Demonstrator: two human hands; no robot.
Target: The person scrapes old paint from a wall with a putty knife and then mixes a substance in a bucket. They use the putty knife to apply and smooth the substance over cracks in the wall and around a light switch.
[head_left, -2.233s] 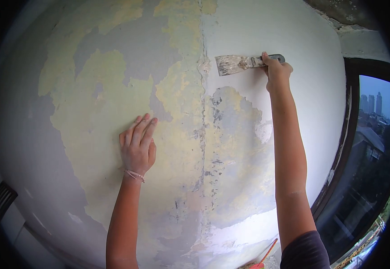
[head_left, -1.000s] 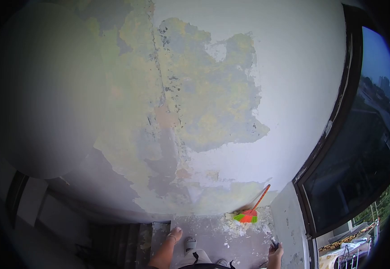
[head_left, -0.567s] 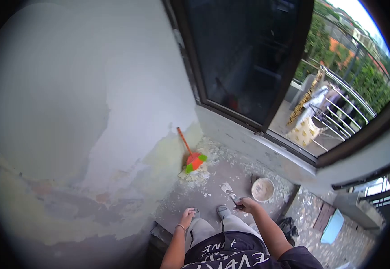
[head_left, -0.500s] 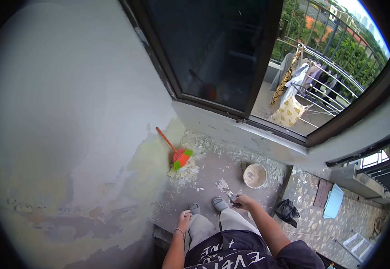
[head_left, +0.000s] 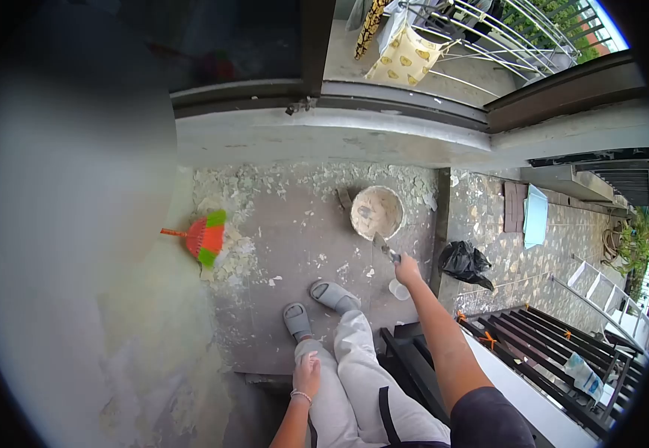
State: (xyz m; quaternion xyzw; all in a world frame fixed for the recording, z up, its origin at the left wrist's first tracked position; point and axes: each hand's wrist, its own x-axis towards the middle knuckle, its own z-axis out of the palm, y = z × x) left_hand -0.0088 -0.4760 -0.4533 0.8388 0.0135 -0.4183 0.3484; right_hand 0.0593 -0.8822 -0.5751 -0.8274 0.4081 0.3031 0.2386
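Note:
My right hand (head_left: pixel 408 269) is closed round the handle of a putty knife (head_left: pixel 386 249). The knife's blade overlaps the near rim of a round bucket (head_left: pixel 356 218) in this view. Pale, whitish material (head_left: pixel 381 209) shows inside the bucket, which stands on the floor before me. My left hand (head_left: pixel 308 373) hangs loosely beside my left thigh, fingers relaxed and holding nothing. A small white cup-like container (head_left: pixel 399 290) is on the floor just below my right hand.
Peeled paint flakes (head_left: pixel 227 187) litter the floor along the walls. An orange and green broom (head_left: pixel 205 237) leans at the left. To the right lie a black plastic bag (head_left: pixel 465 264), a dark metal railing (head_left: pixel 533 351) and a ladder (head_left: pixel 608 299). Ahead is a window frame (head_left: pixel 406 101).
My view has turned right and downward. My right hand has carried the putty knife from over the floor near my feet to the bucket's rim. The left hand stays by my thigh.

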